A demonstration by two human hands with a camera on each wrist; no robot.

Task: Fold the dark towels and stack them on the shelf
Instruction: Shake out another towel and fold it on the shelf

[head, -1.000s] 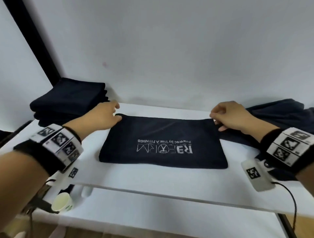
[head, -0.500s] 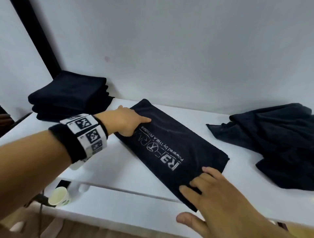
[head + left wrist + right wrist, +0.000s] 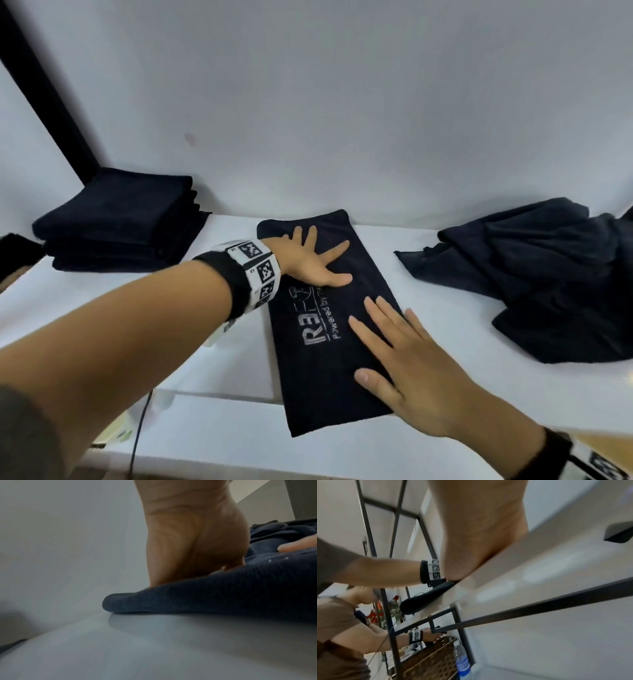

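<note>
Head view: folded dark towel, white logo up; left hand, right hand flat, fingers spread, grasping nothing

Setting: indoor storage corner, home or shop I cannot tell.
I see a white shelf on a black metal frame, plain walls, a wicker basket below.

White shelf, glossy top, black metal frame, set vs. a pale wall. Directly on it, 3 items, all dark towels. Far left: stack of folded towels, edges squared, at the back corner. Centre: half-folded towel w/ pale printed lettering, lying flat, long axis front-to-back, near end overhanging the front edge. Right: heap of unfolded towels, crumpled, well apart from the stack.
</note>
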